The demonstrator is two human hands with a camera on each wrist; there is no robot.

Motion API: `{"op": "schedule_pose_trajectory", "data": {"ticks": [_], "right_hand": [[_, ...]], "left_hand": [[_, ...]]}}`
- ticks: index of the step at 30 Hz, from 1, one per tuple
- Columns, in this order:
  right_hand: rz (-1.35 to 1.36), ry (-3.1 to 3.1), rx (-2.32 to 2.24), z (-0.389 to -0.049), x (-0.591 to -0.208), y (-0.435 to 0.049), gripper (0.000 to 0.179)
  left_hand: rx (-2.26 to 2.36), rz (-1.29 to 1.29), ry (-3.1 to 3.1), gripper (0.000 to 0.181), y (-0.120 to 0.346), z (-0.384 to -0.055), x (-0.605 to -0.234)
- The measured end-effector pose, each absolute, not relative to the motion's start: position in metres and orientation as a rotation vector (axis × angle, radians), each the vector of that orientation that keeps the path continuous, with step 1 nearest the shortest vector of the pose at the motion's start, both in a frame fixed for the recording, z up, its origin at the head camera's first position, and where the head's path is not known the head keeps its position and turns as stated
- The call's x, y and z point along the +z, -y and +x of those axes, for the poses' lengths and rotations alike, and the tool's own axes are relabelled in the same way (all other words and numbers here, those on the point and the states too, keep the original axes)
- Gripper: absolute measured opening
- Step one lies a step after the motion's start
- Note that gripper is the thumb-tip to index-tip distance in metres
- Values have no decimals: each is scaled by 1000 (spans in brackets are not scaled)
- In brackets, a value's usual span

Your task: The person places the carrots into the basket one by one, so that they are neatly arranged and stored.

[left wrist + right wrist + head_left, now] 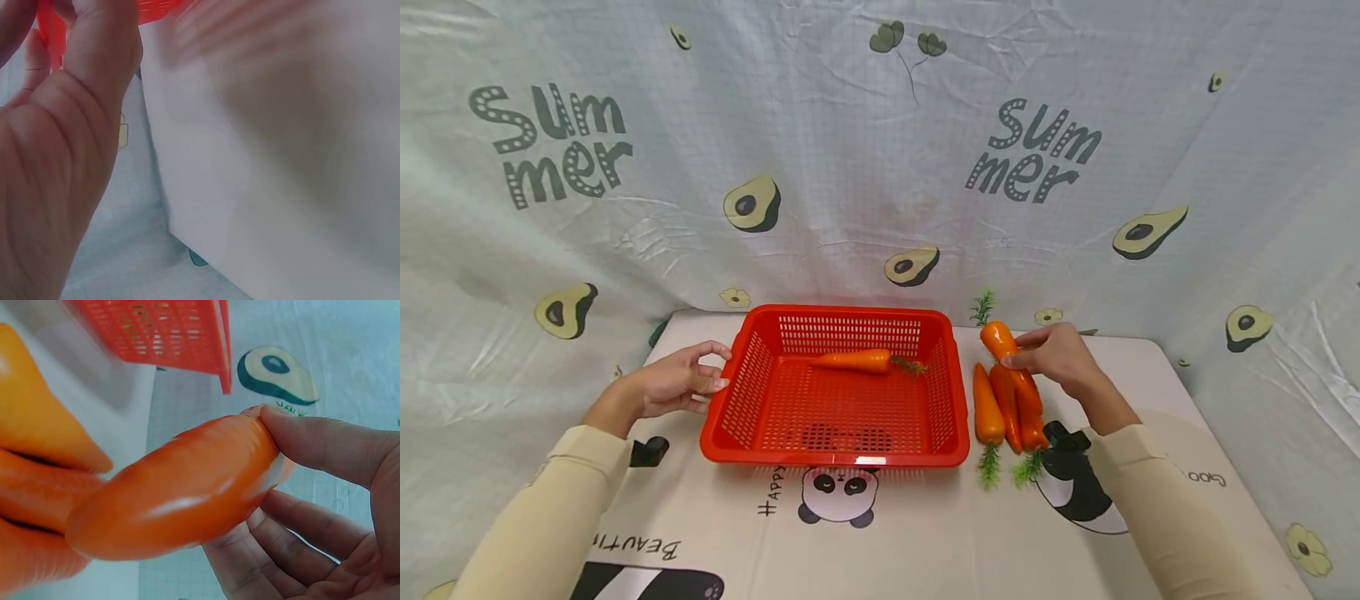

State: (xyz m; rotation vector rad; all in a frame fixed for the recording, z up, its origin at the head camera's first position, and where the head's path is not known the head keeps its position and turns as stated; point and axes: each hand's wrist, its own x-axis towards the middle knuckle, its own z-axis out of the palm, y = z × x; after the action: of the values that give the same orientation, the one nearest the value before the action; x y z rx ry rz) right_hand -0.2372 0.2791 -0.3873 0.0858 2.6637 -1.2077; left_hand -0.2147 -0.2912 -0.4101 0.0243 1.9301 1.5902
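A red plastic basket (835, 458) with slotted walls stands on the table, and a single orange carrot (853, 361) with a green top lies in it. My left hand (673, 382) holds the basket's left rim; in the left wrist view its fingers stand about the red edge. To the right of the basket my right hand (1056, 358) pinches another carrot (181, 487) between thumb and fingers, raised over the others. Its green leaves (983, 305) point to the back. Several carrots (987, 408) lie side by side under it, leaves toward the front.
A white table cover (917, 542) with panda prints and lettering lies beneath everything. Behind it hangs a pale curtain (842, 167) with avocado prints. Black straps or clips show at both wrists.
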Motion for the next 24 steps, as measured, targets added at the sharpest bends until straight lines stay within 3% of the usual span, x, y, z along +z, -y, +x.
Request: {"op": "schedule_pose_trajectory", "data": {"ticks": [24], "right_hand": [[-39,-2626,-1216,-244,-375,-249,56]], "left_hand": [[1608,30,-1898,32,291,-216,-413]]}}
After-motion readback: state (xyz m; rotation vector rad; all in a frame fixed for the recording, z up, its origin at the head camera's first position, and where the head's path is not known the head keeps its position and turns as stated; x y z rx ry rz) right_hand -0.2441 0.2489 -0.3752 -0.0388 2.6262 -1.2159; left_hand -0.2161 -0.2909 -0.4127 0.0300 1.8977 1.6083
